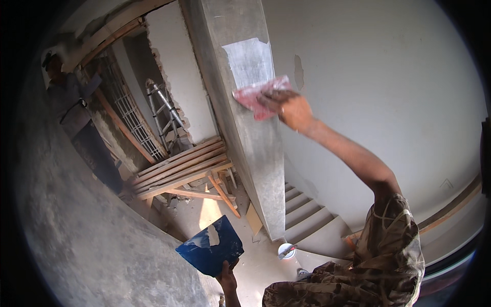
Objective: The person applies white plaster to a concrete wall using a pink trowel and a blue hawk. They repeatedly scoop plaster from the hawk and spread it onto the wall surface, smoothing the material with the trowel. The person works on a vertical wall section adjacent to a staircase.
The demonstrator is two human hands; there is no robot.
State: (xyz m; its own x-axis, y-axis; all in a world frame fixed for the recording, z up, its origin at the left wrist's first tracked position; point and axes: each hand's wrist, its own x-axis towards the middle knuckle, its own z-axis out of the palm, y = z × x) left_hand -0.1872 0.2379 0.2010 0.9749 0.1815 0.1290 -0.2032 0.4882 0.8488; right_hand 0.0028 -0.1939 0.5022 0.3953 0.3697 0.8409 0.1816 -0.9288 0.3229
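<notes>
My right hand (292,108) grips a red, white-smeared scraper (253,93) held at the face of a grey concrete column (250,153), at the lower edge of a white patch of filler (245,56). Whether the blade touches the column I cannot tell. Low in the view, my left hand (227,276) holds a blue board (204,245) flat, with white filler on it.
Another person (76,117) stands at the left by a broken opening with a metal ladder (163,112). Stacked planks (179,166) lie on a timber frame below. Stairs (307,215) descend along the white wall (368,77). A white bucket (286,251) sits at the column's foot.
</notes>
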